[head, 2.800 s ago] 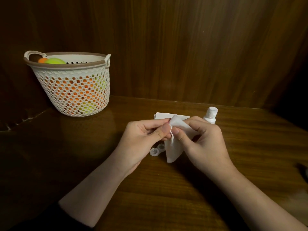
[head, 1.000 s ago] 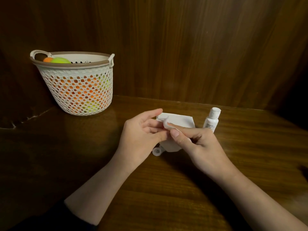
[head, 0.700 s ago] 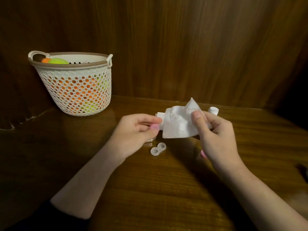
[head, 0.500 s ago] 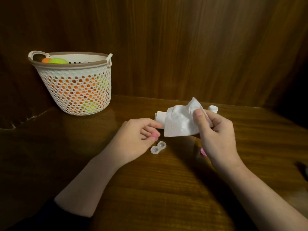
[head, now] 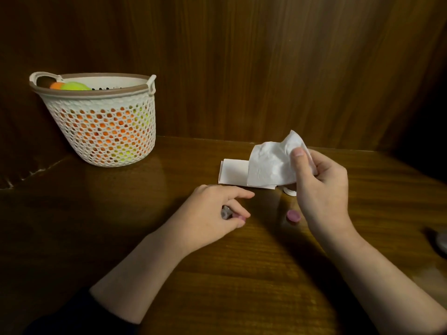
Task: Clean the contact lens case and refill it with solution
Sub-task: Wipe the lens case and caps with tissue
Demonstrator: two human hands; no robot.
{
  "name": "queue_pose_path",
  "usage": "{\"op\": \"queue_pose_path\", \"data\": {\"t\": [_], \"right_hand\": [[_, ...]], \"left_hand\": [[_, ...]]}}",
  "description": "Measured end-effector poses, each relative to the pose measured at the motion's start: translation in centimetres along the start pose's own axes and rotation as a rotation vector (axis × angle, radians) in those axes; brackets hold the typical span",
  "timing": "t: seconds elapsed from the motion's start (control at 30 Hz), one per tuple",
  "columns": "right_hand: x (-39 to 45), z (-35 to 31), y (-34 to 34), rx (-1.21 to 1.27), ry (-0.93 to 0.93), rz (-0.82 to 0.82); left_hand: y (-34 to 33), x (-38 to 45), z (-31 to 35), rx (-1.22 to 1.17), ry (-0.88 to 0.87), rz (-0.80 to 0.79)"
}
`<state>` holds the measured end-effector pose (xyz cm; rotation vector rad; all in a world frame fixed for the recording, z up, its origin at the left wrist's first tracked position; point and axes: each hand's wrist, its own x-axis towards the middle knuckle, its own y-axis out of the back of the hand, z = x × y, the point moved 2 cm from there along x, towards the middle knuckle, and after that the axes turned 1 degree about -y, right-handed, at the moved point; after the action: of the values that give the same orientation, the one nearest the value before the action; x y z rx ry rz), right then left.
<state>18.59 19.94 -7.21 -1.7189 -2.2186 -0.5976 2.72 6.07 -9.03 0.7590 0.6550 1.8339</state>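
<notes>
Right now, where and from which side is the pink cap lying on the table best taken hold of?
Pinch the pink cap by its round rim, coming from above. It lies flat and low on the table, beside the right hand, so only the rim offers purchase.

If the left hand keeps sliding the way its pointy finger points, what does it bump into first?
Probably the pink cap lying on the table, beside the right hand. Depth is hard to judge, so the left hand might pass just behind it.

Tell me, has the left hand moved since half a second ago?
Yes. The left hand has dropped lower, farther from the folded tissue stack, now over the case's spot.
</notes>
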Motion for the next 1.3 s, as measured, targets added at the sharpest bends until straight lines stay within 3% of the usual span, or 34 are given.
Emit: {"op": "queue_pose_path", "data": {"t": [0.57,0.7,0.8,1.03,1.3], "right_hand": [[-0.1,-0.5,-0.1,0.021,0.022,0.003],[0.0,-0.6,0.0,0.031,0.043,-0.002],[0.3,-0.7,0.3,0.045,0.066,0.039],[0.9,-0.5,1.0,0.073,0.096,0.127],[1.2,0.0,1.2,0.069,0.124,0.149]], "left_hand": [[0.0,0.2,-1.1,0.133,0.038,0.034],[-0.2,0.2,-1.1,0.143,-0.025,0.087],[-0.9,0.2,-0.2,0.11,-0.082,0.117],[-5.8,2.3,4.1,0.306,-0.132,-0.044],[-7.9,3.6,5.8,0.369,-0.115,0.033]]}}
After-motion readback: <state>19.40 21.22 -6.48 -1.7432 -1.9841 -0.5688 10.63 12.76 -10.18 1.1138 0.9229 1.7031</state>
